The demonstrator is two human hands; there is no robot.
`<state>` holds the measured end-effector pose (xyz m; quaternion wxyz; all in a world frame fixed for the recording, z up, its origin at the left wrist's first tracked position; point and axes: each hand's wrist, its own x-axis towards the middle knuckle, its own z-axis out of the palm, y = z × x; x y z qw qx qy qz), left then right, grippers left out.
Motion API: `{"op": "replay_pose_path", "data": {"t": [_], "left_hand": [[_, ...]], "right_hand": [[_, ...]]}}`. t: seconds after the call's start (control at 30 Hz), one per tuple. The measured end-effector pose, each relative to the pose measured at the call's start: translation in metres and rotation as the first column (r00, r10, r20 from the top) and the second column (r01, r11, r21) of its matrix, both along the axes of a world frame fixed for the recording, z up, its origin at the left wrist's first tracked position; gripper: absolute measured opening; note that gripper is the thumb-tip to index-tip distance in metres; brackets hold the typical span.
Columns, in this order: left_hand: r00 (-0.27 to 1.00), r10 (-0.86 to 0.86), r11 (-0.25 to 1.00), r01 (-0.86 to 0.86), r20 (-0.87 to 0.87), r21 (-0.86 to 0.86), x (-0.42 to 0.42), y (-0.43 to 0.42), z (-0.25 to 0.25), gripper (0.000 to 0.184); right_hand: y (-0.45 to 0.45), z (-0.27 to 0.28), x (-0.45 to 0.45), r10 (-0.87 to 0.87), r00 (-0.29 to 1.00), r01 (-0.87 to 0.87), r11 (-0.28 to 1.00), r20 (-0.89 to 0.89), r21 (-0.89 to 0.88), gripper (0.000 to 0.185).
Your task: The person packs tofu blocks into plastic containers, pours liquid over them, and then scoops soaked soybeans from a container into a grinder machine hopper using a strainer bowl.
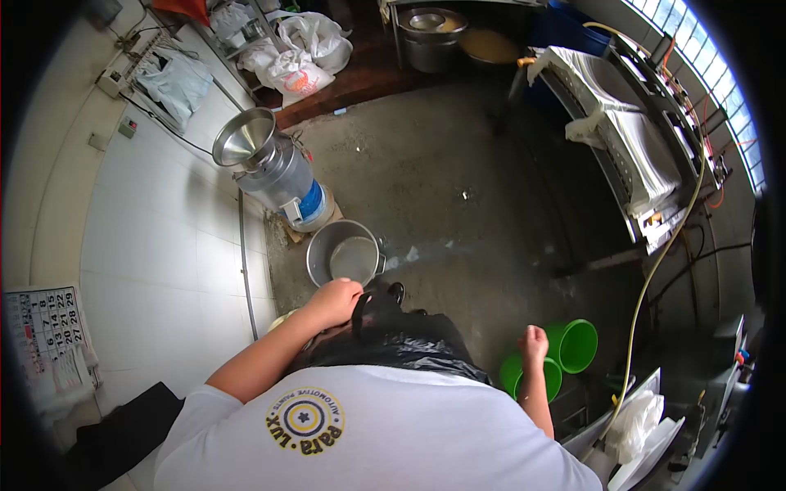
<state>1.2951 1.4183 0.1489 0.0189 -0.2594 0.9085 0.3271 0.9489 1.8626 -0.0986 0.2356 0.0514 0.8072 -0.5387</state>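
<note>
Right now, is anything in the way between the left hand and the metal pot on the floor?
Nothing visible stands between the left hand and the metal pot. The hand appears beside its near rim; the black apron lies to the right, seemingly clear of that path.

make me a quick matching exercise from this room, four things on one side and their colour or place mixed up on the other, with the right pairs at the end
Things:
1. steel pot
2. plastic buckets
3. hose
4. calendar

Colours and places:
A. yellow, curving down the right side of the room
B. on the wall at the far left
C. on the floor beside the metal machine with the funnel-shaped top
D. bright green, close to the person's right hand

Right pairs: 1-C, 2-D, 3-A, 4-B
</note>
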Motion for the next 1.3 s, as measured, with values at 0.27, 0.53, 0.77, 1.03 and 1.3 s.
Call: {"op": "replay_pose_path", "data": {"t": [0.27, 0.53, 0.77, 1.03, 1.3], "left_hand": [[0.989, 0.149, 0.986, -0.15, 0.018, 0.069, -0.022, -0.025, 0.007, 0.037], [0.996, 0.032, 0.997, -0.026, -0.084, 0.071, -0.072, -0.085, -0.029, 0.03], [0.971, 0.219, 0.941, -0.183, -0.1, 0.283, -0.111, -0.179, -0.069, 0.014], [0.951, 0.201, 0.964, -0.15, -0.234, 0.22, -0.188, -0.323, -0.078, 0.018], [0.979, 0.124, 0.986, -0.14, -0.163, -0.091, -0.267, -0.456, -0.079, 0.043]], "right_hand": [[-0.041, -0.004, 0.019, 0.681, 0.727, -0.631, 0.616, 0.084, 0.472, 0.039], [-0.102, 0.039, -0.041, 0.666, 0.744, -0.577, 0.604, 0.049, 0.55, 0.036], [-0.242, 0.08, -0.1, 0.706, 0.704, -0.641, 0.589, 0.073, 0.492, 0.034], [-0.346, 0.072, -0.166, 0.756, 0.631, -0.7, 0.456, 0.176, 0.55, 0.035], [-0.43, 0.127, -0.2, 0.53, 0.773, -0.618, 0.499, 0.35, 0.608, 0.041]]}}
